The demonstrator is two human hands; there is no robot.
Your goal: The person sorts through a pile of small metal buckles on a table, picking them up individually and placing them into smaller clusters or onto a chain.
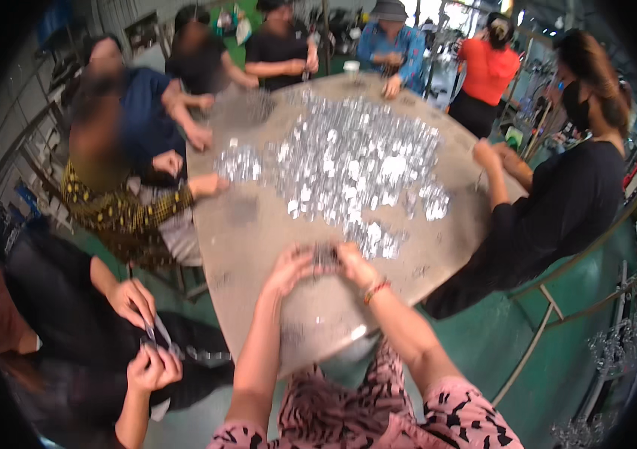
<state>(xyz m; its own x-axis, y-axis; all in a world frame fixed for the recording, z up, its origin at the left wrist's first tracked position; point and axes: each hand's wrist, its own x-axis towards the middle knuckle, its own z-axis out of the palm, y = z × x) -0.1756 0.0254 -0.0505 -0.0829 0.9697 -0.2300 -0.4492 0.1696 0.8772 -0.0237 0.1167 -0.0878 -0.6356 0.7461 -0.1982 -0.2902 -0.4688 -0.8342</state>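
Pink-and-black patterned clothing (344,400) is seen nearest the camera, with both forearms extended over the near edge of the tan desk (247,232). Between that edge and the hands, a broad strip of surface with small dark specks is left for moving. More room is given to either side, up to the slanting left edge and to the right edge, beside which a co-worker in black (550,213) is placed. Ahead, room is bounded by a large spread of shiny pieces (356,165).

The left hand (291,269) and the right hand (356,263) are held facing each other, with the fingers bent inward. Small metal pieces (325,258) are grouped between the fingertips; whether they are gripped or only hemmed in cannot be told through the blur. A reddish bracelet (377,290) is worn on the right wrist.

Across the middle of the desk, just beyond the hands, the large spread is heaped, and a smaller cluster (240,163) is laid to its left, near a co-worker's hand (208,185). The sides are lined by several people. At the far edge, a white cup (351,66) is placed. Below, a green floor (438,367) is shown, and a metal frame (552,303) is seen at right.
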